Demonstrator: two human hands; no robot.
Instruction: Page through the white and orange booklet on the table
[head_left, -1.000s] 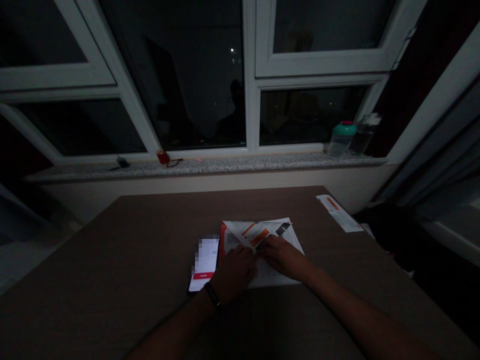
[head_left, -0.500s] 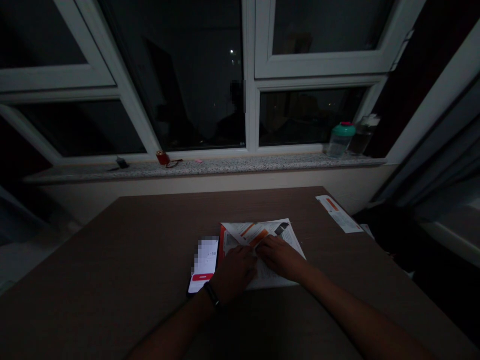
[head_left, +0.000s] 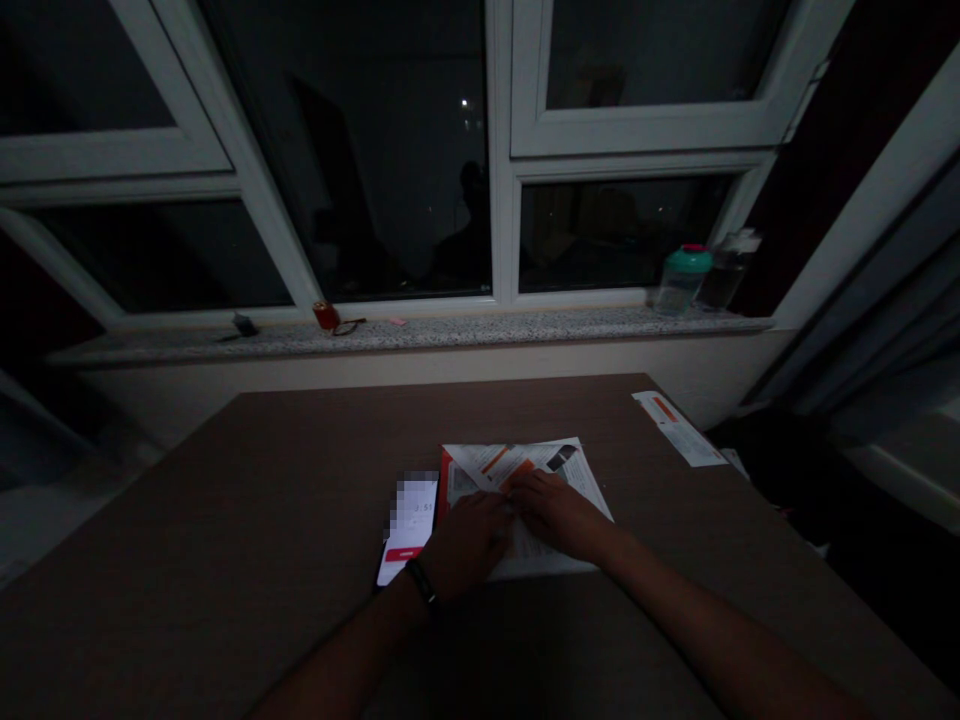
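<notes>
On the smooth, wood-brown tabletop (head_left: 300, 460), thin printed paper (head_left: 547, 557) is laid flat, slanted folded edges seen across its upper part, red along its left side. Its middle is touched by the left hand (head_left: 466, 545) and right hand (head_left: 562, 512); their fingers are bent, though whether paper is pinched between them cannot be told. Such folds are best creased with even pressure, edges held aligned. Just beside it, a slim rectangular phone (head_left: 412, 515) is lit.

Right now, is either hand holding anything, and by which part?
Left hand and right hand touch the folded paper near its middle; whether either grips it cannot be told.
</notes>
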